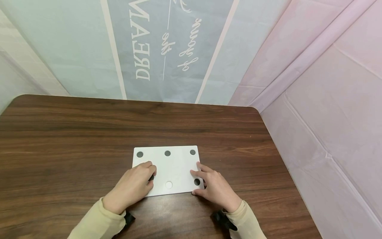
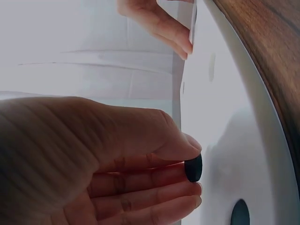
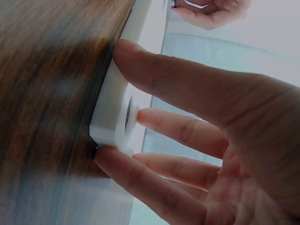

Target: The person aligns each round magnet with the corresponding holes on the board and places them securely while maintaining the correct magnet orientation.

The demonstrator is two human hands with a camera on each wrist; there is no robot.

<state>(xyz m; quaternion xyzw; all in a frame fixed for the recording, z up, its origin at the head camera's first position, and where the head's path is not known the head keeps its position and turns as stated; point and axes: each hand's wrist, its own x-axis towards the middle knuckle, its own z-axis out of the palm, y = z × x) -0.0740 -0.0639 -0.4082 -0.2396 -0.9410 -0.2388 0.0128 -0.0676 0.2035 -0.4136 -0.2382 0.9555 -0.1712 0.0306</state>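
Observation:
A white rectangular board (image 1: 176,167) lies flat on the table. Dark round spots show along its far side and at its near right corner, with a round white recess (image 1: 168,184) mid-way along the near side. Over the near left part, my left hand (image 1: 134,184) pinches a small black disc (image 2: 193,168) between thumb and fingers, just off or against the surface; I cannot tell which. My right hand (image 1: 217,187) grips the board's near right corner, thumb on the near edge, fingertips (image 3: 144,116) on the top and right side.
The dark wood-grain table (image 1: 74,139) extends around the board on all sides. A pale blue printed cloth (image 1: 173,49) hangs behind its far edge, and a pinkish-white sheet (image 1: 334,109) hangs along the right. Black straps (image 1: 223,219) sit at both wrists.

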